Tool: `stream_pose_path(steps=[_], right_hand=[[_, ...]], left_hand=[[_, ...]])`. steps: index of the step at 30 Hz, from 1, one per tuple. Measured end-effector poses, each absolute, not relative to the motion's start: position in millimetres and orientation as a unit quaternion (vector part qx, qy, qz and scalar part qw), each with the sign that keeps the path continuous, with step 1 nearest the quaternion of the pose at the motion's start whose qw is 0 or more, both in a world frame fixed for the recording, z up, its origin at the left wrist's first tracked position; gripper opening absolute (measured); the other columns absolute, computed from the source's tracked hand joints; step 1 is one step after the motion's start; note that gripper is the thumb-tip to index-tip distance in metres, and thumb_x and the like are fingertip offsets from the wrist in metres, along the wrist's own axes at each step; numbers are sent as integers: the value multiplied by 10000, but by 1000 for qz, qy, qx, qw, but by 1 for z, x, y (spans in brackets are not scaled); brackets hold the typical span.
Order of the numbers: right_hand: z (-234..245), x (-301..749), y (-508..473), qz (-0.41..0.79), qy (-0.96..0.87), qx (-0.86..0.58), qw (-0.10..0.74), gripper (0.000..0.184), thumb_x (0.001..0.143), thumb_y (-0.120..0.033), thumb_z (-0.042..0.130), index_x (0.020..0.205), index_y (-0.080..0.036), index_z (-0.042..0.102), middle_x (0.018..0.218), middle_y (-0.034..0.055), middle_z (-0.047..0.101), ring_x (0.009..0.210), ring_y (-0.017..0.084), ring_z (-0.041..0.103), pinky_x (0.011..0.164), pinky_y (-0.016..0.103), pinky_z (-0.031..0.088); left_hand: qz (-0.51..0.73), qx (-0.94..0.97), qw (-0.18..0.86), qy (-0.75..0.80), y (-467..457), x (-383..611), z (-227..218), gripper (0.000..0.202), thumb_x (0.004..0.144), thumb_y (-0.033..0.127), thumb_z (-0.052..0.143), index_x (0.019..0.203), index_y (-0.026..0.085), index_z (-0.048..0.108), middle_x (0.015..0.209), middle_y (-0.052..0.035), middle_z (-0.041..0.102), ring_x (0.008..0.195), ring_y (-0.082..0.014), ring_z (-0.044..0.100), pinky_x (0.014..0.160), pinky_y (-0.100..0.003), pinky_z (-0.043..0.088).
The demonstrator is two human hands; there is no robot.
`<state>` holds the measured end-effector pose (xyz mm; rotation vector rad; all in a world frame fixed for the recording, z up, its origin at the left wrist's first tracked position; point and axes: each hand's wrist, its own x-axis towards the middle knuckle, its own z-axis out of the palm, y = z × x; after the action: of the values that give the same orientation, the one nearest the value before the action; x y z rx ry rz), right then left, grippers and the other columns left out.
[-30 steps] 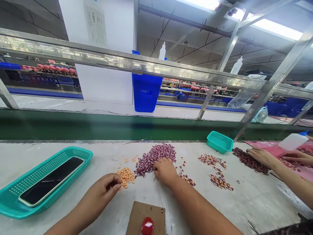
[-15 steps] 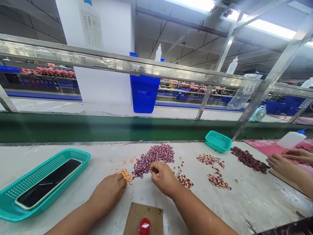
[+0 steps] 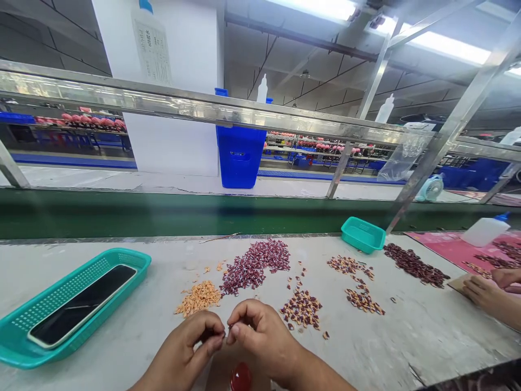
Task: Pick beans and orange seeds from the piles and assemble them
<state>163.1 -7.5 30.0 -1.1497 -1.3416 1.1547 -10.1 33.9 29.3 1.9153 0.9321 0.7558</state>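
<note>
Low over the bench, my left hand point(image 3: 189, 347) and my right hand point(image 3: 264, 342) meet fingertip to fingertip, each closed in a pinch. A dark speck shows at the fingertips, but what they hold is too small to make out. Just below lies a brown board point(image 3: 217, 369), partly covered by my hands, with a shiny red dome point(image 3: 241, 376) on it. Beyond my left hand is a heap of small orange pieces point(image 3: 200, 297). A larger heap of purple-red pieces point(image 3: 256, 263) spreads behind. Right of my right hand lie two-coloured red-and-orange pieces point(image 3: 302, 309).
A green basket point(image 3: 122, 254) with a phone point(image 3: 83, 307) stands at left. A small green tray point(image 3: 363, 234) sits at the back right. More piles point(image 3: 364, 301) lie to the right, near a co-worker's hands point(image 3: 484, 293) and a glue bottle point(image 3: 484, 232). A metal rail point(image 3: 183, 106) crosses above.
Both my hands have left the heaps, the left from the orange pieces and the right from the purple-red ones, and come together nearer me above the board. The co-worker's hands moved lower.
</note>
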Motion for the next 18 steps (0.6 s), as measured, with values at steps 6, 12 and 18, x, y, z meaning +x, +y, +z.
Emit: stream_pose_path(steps=[6,12,18], right_hand=[[21,162,-15,405,-583,-504,492,141,668,-122,548,754,-194,634,715,-17,583,702,147,555,674,272,436],[16,160,-18,346,-612,-508,497,144,656,-121,559,754,-195,634,728,-2,597,710,157,576,681,279,448],[10,161,-18,186,-712,-446,509,162,712,-104,523,753,-220,628,712,7,654,694,148,600,675,262,482]], left_hand=[[291,785,391,383,29,-5,30,158,755,279,659,602,261,625,651,-3,665,634,-220,598,623,-275,454],[281,760,423,407,29,-3,32,152,728,279,672,583,249,637,618,5,649,633,-220,584,613,-275,424],[329,569,657,369,23,6,26,256,640,396,774,600,204,609,547,34,582,548,-159,509,541,-243,385]])
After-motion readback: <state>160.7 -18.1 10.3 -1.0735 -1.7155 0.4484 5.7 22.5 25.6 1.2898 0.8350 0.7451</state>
